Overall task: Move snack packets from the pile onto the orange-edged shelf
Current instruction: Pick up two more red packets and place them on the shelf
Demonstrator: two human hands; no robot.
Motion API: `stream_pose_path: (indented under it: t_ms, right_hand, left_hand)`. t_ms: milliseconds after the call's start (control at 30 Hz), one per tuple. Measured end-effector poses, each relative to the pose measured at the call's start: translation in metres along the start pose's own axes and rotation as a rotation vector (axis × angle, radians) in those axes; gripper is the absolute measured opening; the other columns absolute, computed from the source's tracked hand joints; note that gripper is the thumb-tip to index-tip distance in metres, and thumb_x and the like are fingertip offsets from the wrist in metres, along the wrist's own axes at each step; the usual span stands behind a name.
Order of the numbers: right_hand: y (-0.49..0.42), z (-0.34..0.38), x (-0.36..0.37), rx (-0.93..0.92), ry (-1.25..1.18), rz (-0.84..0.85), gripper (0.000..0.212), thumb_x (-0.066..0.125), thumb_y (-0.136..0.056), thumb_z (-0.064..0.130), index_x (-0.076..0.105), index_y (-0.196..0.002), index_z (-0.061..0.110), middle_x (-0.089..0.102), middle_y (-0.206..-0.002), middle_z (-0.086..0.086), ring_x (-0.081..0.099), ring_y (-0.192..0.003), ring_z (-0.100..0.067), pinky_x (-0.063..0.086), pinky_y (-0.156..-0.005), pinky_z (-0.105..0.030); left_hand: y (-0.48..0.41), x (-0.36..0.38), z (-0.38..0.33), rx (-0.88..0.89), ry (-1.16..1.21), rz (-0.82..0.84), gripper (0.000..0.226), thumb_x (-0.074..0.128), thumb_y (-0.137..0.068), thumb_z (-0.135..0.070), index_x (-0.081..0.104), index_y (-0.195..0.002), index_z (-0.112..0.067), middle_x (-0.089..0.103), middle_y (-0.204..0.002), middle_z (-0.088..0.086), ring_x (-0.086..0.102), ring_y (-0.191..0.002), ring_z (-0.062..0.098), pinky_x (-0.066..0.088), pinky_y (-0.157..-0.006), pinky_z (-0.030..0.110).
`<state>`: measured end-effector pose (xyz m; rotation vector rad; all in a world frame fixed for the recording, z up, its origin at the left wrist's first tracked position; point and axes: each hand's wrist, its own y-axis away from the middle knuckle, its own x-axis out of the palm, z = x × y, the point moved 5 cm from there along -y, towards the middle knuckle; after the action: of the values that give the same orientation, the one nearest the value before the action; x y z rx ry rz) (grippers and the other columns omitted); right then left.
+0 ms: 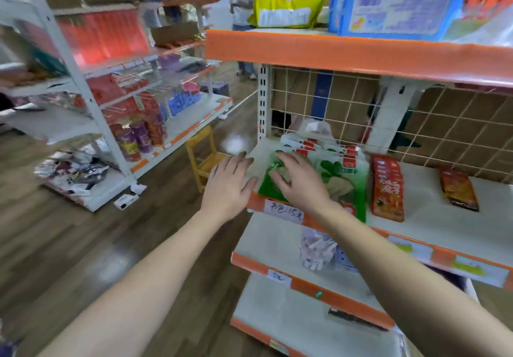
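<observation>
At the far left stood another rack (83, 101) with a jumble of packets (72, 170) on its bottom board. I could not tell whether that was the pile I was drawing from. A small yellow stool (205, 159) stood in the aisle between the racks.

My left hand (227, 187) was open, fingers straight and holding nothing, hovering just beside the left end of the orange-edged shelf (433, 218).

My right hand (299, 181) lay on top of the green snack packets (341, 173), fingers spread and bent with the tips on the top packet. I could not tell whether I was pinching it or only pressing it flat. The green packets sat stacked at the shelf's left end, their front edge reaching the orange strip above a handwritten price label (283, 209).

Just right of them lay a stack of red packets (387, 187), and well apart, further right, a single red packet (459, 190).

By my judgement the job was partly done: several packets were on the shelf, bare board remained to the right, and how many were left I could not see.
</observation>
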<state>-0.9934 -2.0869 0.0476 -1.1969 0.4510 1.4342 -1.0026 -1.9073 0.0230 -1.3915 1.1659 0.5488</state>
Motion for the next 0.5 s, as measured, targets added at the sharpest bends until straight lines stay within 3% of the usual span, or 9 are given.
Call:
stream_pose_path:
  t_ms: [167, 300, 500]
  right_hand:
    - [-0.045, 0.088, 0.071, -0.105, -0.017, 0.072, 0.050, 0.056, -0.099, 0.037, 0.048, -0.143, 0.016, 0.052, -0.142, -0.005, 0.045, -0.132, -0.025, 0.037, -0.110, -0.038]
    - [-0.074, 0.151, 0.125, -0.190, -0.011, 0.111, 0.055, 0.052, -0.098, 0.048, 0.045, -0.146, 0.022, 0.046, -0.149, 0.001, 0.040, -0.139, -0.021, 0.037, -0.115, -0.042]
    - [-0.102, 0.234, 0.196, -0.294, 0.056, 0.196, 0.059, 0.047, -0.100, 0.051, 0.039, -0.152, 0.024, 0.037, -0.158, 0.000, 0.027, -0.148, -0.021, 0.024, -0.123, -0.040]
  left_hand:
    - [0.024, -0.036, 0.105, -0.140, -0.036, 0.007, 0.049, 0.040, -0.103, -0.047, 0.045, -0.146, -0.023, 0.039, -0.156, 0.000, 0.034, -0.144, 0.023, 0.027, -0.119, 0.046]
    - [0.049, -0.063, 0.178, -0.243, -0.045, 0.037, 0.053, 0.034, -0.104, -0.051, 0.040, -0.150, -0.027, 0.032, -0.161, -0.002, 0.029, -0.148, 0.022, 0.024, -0.122, 0.046]
    - [0.093, -0.088, 0.272, -0.422, -0.099, 0.074, 0.054, 0.029, -0.104, -0.053, 0.035, -0.152, -0.029, 0.028, -0.162, -0.004, 0.027, -0.147, 0.022, 0.023, -0.122, 0.047]
